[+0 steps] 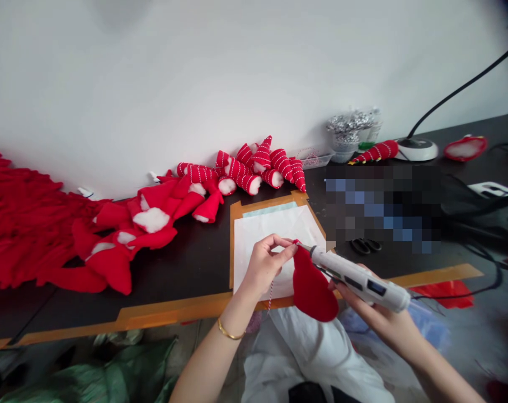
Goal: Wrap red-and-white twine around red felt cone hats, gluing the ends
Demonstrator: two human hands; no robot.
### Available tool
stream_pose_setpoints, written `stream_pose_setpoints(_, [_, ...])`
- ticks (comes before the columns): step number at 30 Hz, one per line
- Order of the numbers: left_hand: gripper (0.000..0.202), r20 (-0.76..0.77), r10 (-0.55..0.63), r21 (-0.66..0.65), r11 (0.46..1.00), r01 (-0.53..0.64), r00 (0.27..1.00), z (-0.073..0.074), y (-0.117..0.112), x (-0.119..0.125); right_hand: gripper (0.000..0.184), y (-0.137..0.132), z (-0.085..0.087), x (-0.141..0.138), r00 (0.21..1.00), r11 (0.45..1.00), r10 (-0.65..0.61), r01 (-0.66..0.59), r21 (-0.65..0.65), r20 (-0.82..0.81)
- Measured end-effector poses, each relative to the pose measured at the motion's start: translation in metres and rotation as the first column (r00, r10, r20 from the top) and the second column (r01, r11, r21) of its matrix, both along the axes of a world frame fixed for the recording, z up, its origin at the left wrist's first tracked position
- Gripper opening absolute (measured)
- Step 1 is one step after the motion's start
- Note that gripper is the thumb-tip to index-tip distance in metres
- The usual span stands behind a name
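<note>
Between its thumb and fingers, my left hand [273, 257] pinches the narrow top of a red felt cone [315, 291], which hangs wide end down. A thin red-and-white string [271, 295] dangles below that hand. My right hand [369, 302] is wrapped round a white glue gun [358, 275], and its fingers are partly hidden behind the tool. The gun's metal nozzle points left at the cone's tip, close to my left fingertips. Behind the hands, a white paper sheet [254, 235] lies on the dark table [195, 252].
Stuffed red cones [153, 218] and string-wound cones [241, 170] lie along the wall, beside a red fabric heap [23, 224]. At the back stand a tub of silver tinsel [346, 137] and a lamp base [417, 150]. Black scissors [365, 245] lie right of the paper.
</note>
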State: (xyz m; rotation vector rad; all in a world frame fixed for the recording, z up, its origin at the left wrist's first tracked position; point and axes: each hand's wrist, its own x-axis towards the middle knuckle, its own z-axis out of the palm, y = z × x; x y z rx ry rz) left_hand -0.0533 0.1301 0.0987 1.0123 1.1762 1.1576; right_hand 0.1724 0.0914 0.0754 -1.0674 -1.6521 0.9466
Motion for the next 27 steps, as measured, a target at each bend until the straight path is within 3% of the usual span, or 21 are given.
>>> stream_pose_setpoints(27, [0.037, 0.009, 0.003, -0.014, 1.000, -0.003, 1.000, -0.0001, 0.0007, 0.0018, 0.007, -0.0034, -0.0056, 0.0040, 1.000, 1.000, -0.006, 0.006, -0.020, -0.011])
